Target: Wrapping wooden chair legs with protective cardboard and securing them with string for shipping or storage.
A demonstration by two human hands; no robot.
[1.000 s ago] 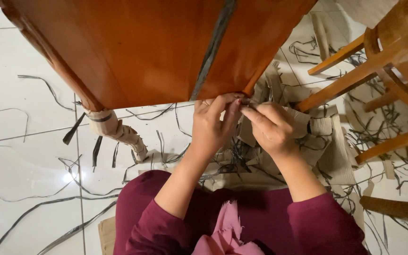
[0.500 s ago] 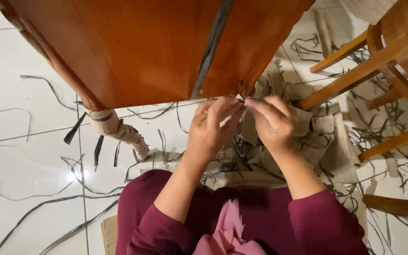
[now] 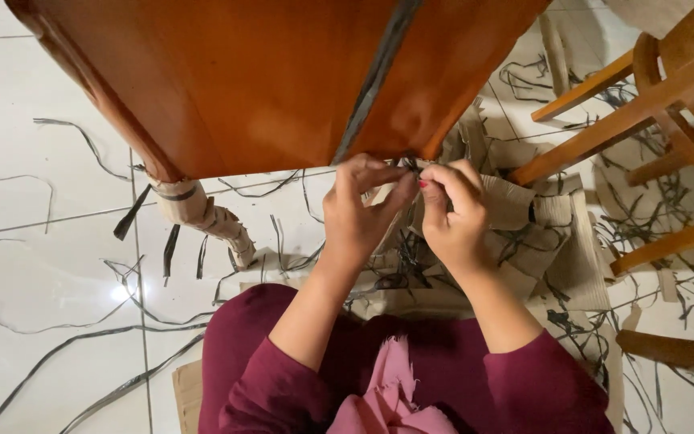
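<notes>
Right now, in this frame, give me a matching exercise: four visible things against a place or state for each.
Things:
1. dark strap on the orange-brown wooden panel
2. paper-wrapped furniture leg
3. light wooden chair
4. both hands

Places or states:
A. far right
B. pinching at the panel's lower edge
C. running down the panel
D. below the panel's left corner

Pairs: 1-C, 2-D, 3-A, 4-B.

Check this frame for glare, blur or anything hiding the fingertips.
Head view: sharp overall; a small glare spot shines on the white floor tiles; left hand and right hand are evenly lit, though their fingertips crowd the dark strap end, obscuring it.
</notes>
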